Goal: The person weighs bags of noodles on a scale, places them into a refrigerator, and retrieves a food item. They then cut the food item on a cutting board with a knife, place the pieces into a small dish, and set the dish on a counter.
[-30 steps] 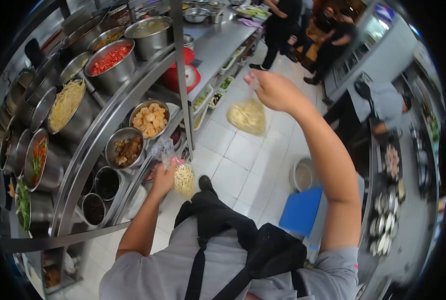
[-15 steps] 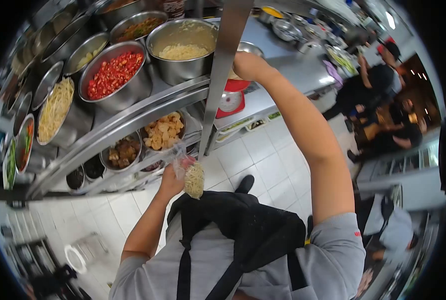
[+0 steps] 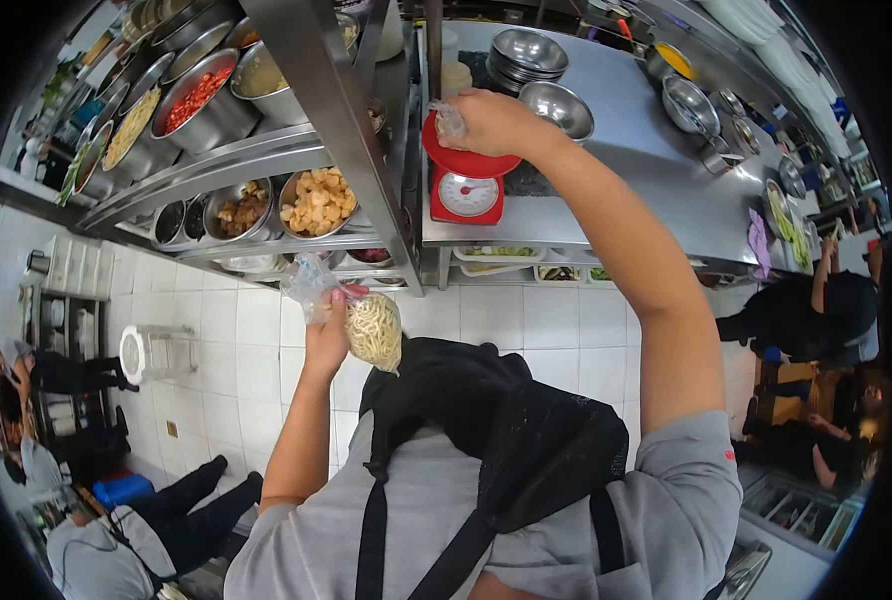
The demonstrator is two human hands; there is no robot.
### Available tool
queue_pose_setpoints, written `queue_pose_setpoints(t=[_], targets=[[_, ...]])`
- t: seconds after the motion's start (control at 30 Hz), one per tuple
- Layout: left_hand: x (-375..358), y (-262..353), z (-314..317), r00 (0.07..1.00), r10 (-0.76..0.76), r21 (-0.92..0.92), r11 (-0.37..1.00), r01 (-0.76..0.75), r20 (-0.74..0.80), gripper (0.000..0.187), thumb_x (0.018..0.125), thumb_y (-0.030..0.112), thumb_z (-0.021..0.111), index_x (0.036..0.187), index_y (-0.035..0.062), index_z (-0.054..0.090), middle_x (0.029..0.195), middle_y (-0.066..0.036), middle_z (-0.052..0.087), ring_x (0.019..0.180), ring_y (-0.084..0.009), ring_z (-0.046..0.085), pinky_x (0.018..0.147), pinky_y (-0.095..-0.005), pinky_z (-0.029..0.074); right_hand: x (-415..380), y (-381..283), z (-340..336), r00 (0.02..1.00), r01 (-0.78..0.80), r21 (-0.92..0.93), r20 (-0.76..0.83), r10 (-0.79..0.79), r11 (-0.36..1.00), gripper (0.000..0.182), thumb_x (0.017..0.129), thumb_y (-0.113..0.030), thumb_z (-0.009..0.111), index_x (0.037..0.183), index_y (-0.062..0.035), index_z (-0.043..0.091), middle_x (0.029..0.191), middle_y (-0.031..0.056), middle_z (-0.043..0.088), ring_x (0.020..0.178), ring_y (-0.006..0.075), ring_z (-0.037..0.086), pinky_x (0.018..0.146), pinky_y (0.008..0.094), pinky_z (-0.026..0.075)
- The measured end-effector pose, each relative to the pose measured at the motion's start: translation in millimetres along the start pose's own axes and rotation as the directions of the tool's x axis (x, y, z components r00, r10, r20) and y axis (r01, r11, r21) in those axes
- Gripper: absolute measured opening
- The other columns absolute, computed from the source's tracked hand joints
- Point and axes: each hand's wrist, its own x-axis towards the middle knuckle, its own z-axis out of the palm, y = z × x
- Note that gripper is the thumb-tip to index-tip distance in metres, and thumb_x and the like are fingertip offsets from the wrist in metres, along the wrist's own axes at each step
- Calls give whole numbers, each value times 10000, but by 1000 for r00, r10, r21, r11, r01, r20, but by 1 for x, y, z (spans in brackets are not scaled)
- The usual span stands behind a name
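Observation:
My left hand (image 3: pixel 328 335) is closed round the gathered neck of a clear plastic bag (image 3: pixel 375 334). Pale, noodle-like strands fill the bag's rounded end, which hangs to the right of the fingers. With my right arm stretched forward, my right hand (image 3: pixel 496 125) is over the red pan (image 3: pixel 478 164) of a kitchen scale (image 3: pixel 467 197). Crumpled clear plastic (image 3: pixel 448 119), apparently a second bag, shows at its fingers; what the bag contains is hidden. The round white dial faces me.
Left, a steel shelf (image 3: pixel 216 165) carries pots, including chopped red chillies (image 3: pixel 198 100) and golden chunks (image 3: pixel 318 201). Stacked steel bowls (image 3: pixel 528 55) and another bowl (image 3: pixel 558 108) stand behind the scale. A white bin (image 3: pixel 156 352) is on the tiled floor. Other people are at both sides.
My view has turned, so the scale and counter show more fully. My left hand has lifted the bag of strands slightly. My right hand is now lower over the scale pan, with clear plastic showing.

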Motion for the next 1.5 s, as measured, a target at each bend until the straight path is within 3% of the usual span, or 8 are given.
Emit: queue_pose_setpoints(t=[0.27, 1.0, 1.07, 1.2, 1.3, 1.37, 1.4, 1.5], targets=[[-14, -3, 1, 993, -32, -47, 999, 27, -112, 408, 1045, 340, 387, 1013, 4, 616, 989, -79, 642, 900, -147, 598, 814, -291, 488, 2, -6, -13, 999, 40, -31, 19, -39, 999, 440, 812, -369, 679, 1140, -85, 608, 1067, 187, 626, 993, 380, 616, 840, 458, 502], [29, -8, -1, 996, 5, -42, 999, -1, 90, 414, 1041, 344, 393, 1011, -2, 618, 985, -88, 658, 882, -155, 611, 813, -302, 495, -1, 16, -4, 998, 9, -113, -58, -16, 994, 799, 686, -559, 754, 1272, -72, 516, 1177, 161, 508, 1140, 363, 504, 952, 431, 437], [31, -5, 2, 995, 14, -54, 999, -8, 98, 408, 1039, 341, 401, 1011, -4, 617, 986, -89, 659, 879, -152, 612, 811, -303, 497, -1, 13, -7, 1000, -5, -120, -23, 2, 993, 923, 621, -599, 765, 1359, -126, 478, 1331, 183, 457, 1247, 363, 430, 1017, 440, 395], [41, 14, 19, 975, 45, -10, 999, -44, 217, 366, 1040, 297, 406, 1014, -1, 618, 996, -91, 664, 904, -146, 619, 811, -305, 500, 4, 26, 16, 958, 96, -215, -244, -149, 972, 717, 719, -505, 729, 1296, -119, 550, 1256, 188, 551, 1144, 355, 531, 952, 426, 452], [54, 43, 54, 928, 210, 20, 974, -227, 308, 348, 1043, 263, 394, 1003, 1, 619, 998, -99, 662, 915, -150, 614, 821, -306, 492, 12, 45, 17, 997, -80, 85, -1, 80, 993, 423, 833, -340, 643, 1170, -83, 637, 1056, 189, 663, 969, 348, 627, 844, 402, 506], [68, 69, 81, 888, 314, -16, 944, -328, 336, 348, 1045, 253, 382, 990, 3, 618, 1000, -108, 656, 917, -155, 604, 829, -305, 484, -11, 54, 2, 914, -36, 368, -364, 180, 929, 273, 875, -207, 557, 1056, -43, 678, 862, 184, 690, 820, 323, 664, 746, 383, 522], [76, 85, 95, 862, 402, 31, 902, -431, 309, 341, 1045, 245, 382, 1008, 7, 624, 986, -99, 660, 911, -147, 603, 824, -303, 483, -28, 50, -14, 880, -168, 500, -312, 358, 849, 298, 969, -268, 507, 992, -29, 683, 878, 113, 690, 838, 197, 632, 752, 345, 482], [131, 93, 132, 788, 565, 23, 809, -587, 243, 299, 1024, 192, 395, 1071, 7, 626, 961, -111, 672, 907, -170, 625, 818, -322, 488, -86, 54, -52, 741, -148, 564, -480, 469, 812, 372, 1000, -322, 492, 995, 2, 673, 894, 64, 684, 831, 136, 589, 758, 304, 467]])
